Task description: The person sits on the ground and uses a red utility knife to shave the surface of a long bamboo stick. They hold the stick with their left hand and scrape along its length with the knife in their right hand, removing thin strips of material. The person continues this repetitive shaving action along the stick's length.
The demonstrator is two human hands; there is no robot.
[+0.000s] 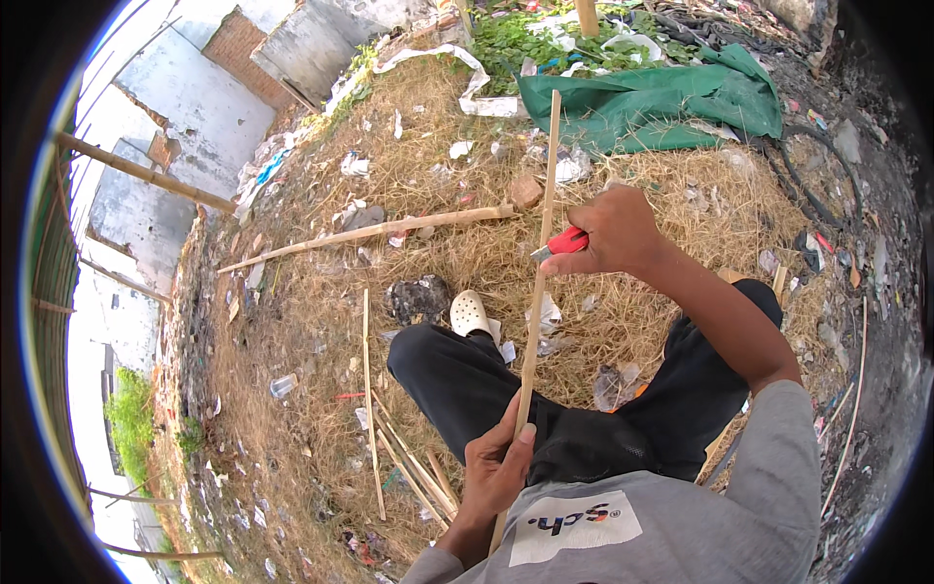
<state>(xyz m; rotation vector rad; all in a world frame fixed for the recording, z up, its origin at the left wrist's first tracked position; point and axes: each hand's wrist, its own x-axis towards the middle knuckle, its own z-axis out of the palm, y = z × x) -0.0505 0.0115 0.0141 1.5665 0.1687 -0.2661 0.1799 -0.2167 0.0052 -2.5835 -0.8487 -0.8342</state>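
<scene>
The right arm is reaching in from between 3 and 4 o'clock, its elbow bending sharply beside the grey sleeve (773, 457) and its forearm slanting toward 10 o'clock. Its right hand (618, 229) is sitting at about 2 o'clock, back upward, the fingers curling tightly around a red-handled cutter (567, 242). The thumb is stretching toward 9 o'clock and pressing along the light wooden stick (532, 350), while the blade is pointing toward 8 o'clock and lying across the stick.

The left forearm is coming in from 6 o'clock, and the left hand (494, 467) is grasping the stick low down, near the lap, its fingers wrapping one side and its thumb lying along the other. The stick itself is running nearly upright through the middle, its far tip pointing just past 12 o'clock and its near end passing 6 o'clock against the grey shirt (671, 535).

Around the hands, a white clog (469, 312) is showing near the centre, loose sticks (409, 462) are lying around 7 o'clock, a longer pole (375, 231) is resting toward 10 o'clock, and a green sheet (652, 107) is spreading between 1 and 2 o'clock.
</scene>
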